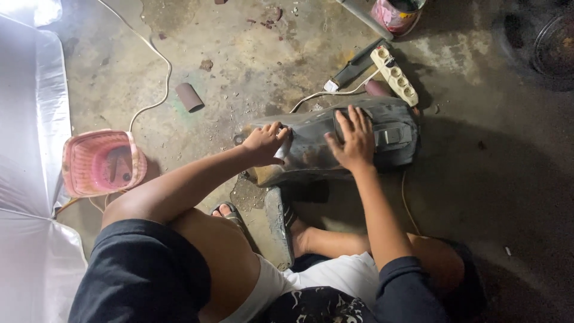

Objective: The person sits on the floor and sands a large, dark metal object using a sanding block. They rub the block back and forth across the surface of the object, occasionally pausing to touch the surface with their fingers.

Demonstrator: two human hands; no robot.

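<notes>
Pressing one grey panel point(335, 146), right hand point(354, 140) lies flat, left hand point(266, 142) grasping one sanding pad point(283, 149).

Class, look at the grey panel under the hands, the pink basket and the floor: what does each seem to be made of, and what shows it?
Grey panel: probably moulded plastic or primed bodywork, matt, with worn brownish patches.
Pink basket: plastic, by its slatted, slightly glossy walls.
Floor: bare concrete, rough, stained and strewn with grit.
</notes>
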